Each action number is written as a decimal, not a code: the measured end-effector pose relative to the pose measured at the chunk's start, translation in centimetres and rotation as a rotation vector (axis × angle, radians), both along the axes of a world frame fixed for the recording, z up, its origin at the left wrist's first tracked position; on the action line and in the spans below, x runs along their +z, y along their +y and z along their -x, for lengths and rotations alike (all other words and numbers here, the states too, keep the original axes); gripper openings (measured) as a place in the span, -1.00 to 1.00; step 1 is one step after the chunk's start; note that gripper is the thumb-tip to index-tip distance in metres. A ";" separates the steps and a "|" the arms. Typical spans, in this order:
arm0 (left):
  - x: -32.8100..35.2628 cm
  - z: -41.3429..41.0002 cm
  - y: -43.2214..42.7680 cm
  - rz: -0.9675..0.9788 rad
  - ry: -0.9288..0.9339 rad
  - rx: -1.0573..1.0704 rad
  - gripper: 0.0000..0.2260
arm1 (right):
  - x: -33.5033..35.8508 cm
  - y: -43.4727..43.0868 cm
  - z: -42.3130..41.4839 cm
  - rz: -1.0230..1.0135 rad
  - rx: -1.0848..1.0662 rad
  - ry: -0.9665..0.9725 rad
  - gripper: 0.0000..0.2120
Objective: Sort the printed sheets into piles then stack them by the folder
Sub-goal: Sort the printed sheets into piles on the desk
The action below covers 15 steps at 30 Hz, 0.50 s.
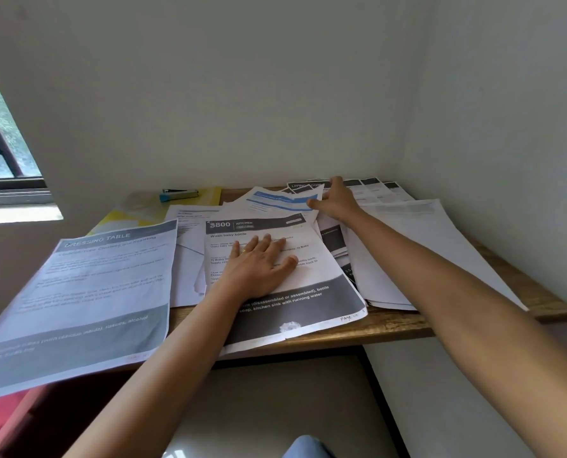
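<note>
While the left hand (259, 264) lies flat on the KITCHEN sheet (321, 271), fingers straight and a little apart, thumb spread wide, palm pressing the paper down, the right hand (336, 201) is stretched out beyond that sheet's far right corner. There the forefinger points ahead and the thumb sticks out sideways, well apart from it, touching the edge of a blue-banded sheet (282, 200); the other fingers are hidden behind the back of the hand. That blue-banded page lies just past the KITCHEN sheet's top edge, and a LIVING ROOM sheet (303, 186) peeks out behind it, with a fanned row of dark-headed sheets (374, 186) farther off to the right. Immediately right of the KITCHEN sheet, partly under it, more pages overlap, and beyond them lie plain white sheets (407, 246). To the KITCHEN sheet's left a DRESSING TABLE sheet (87, 292) hangs over the edge of the wooden table (391, 322), tilted toward the camera. The yellow folder (116, 219) lies past the KITCHEN sheet's far left corner, half covered by paper, and a blue-and-grey stapler (178, 195) rests on it. The KITCHEN sheet's own near edge juts over the table's front.
</note>
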<state>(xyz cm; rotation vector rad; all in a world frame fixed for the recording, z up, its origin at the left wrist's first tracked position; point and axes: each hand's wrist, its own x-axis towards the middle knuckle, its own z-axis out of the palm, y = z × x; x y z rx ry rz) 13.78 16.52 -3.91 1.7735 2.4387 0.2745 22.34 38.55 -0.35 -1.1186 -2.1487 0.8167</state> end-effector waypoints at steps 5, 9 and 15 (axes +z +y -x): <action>-0.1 -0.1 -0.1 -0.008 -0.008 0.004 -0.42 | 0.1 -0.6 0.2 0.086 -0.016 0.163 -0.32; -0.1 0.0 -0.2 -0.017 -0.011 0.005 -0.42 | -0.1 -1.5 0.4 0.026 0.017 0.174 -0.64; 0.2 0.1 -0.2 -0.047 0.007 0.044 -0.41 | 2.5 -1.8 0.0 -0.005 -0.056 0.443 -0.78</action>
